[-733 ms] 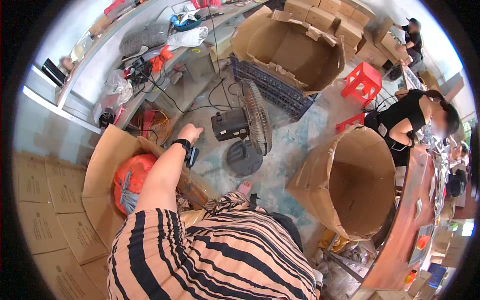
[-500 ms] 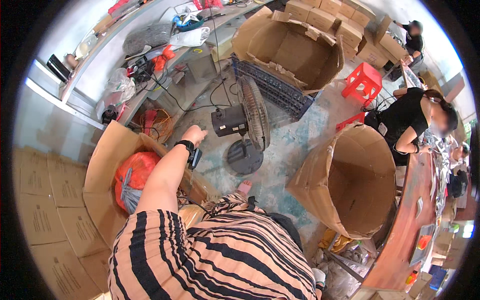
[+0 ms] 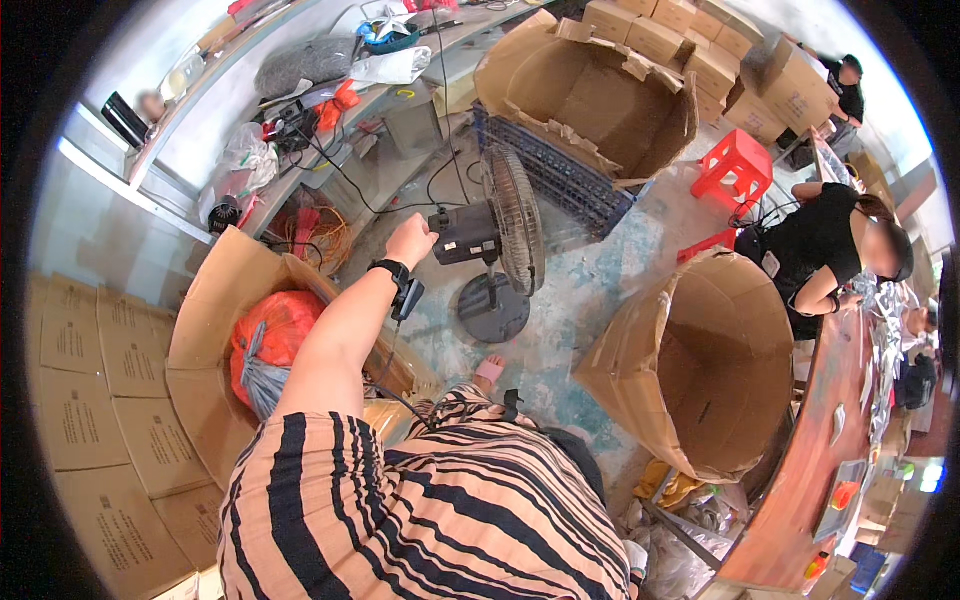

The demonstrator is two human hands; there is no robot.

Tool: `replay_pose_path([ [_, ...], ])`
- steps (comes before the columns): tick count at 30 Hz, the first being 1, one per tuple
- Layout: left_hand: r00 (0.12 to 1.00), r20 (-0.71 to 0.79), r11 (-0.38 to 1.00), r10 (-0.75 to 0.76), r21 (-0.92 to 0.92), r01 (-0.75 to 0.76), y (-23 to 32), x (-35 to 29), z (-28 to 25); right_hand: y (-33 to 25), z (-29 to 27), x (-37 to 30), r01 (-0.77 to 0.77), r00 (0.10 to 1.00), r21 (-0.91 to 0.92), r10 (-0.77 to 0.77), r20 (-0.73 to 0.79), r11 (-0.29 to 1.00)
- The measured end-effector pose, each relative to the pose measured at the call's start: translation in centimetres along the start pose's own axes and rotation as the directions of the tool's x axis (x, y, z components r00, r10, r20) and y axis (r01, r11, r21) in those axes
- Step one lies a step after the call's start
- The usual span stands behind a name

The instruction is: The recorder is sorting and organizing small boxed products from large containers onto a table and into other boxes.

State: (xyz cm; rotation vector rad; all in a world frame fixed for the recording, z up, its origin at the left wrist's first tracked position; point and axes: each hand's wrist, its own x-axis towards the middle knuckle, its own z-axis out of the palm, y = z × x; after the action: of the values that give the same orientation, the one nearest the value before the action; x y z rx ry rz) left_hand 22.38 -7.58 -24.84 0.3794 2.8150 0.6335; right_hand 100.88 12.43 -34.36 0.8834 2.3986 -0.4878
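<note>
My left hand [image 3: 412, 240] reaches out at the back of a black floor fan [image 3: 468, 234]. Its fingers are curled closed right by the rear of the motor housing; whether they grip a small part there is hidden. A dark band with a small device [image 3: 406, 298] is strapped on my left wrist. The fan's wire cage [image 3: 515, 220] faces right, and its round base [image 3: 493, 308] stands on the floor. My right hand does not show; only a pale patch with a dark band appears at the lower edge, beside my striped clothing [image 3: 440, 500].
An open carton [image 3: 215, 345] with a red bag [image 3: 285, 325] stands left. A large open carton [image 3: 625, 370] is to the right, another [image 3: 600, 95] on a blue crate [image 3: 560, 175] behind. Red stools [image 3: 735, 165], a workbench [image 3: 800, 480], cluttered shelves and two people are around.
My left hand has moved right and up to the fan's motor housing, its fingers now more tightly curled. The whole view has shifted slightly.
</note>
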Motion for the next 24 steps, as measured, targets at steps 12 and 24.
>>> replay_pose_path([
  [12,0.968,-0.089,0.970,0.236,0.073,-0.230,1.2,1.5,0.1,-1.5,-1.7,0.3,-0.155,0.970,-0.036,0.159,0.182,0.987],
  [24,0.870,0.185,0.776,0.458,0.393,-0.492,1.5,3.9,-0.2,-1.1,-2.1,1.0,-0.206,0.974,0.488,0.227,0.015,0.848],
])
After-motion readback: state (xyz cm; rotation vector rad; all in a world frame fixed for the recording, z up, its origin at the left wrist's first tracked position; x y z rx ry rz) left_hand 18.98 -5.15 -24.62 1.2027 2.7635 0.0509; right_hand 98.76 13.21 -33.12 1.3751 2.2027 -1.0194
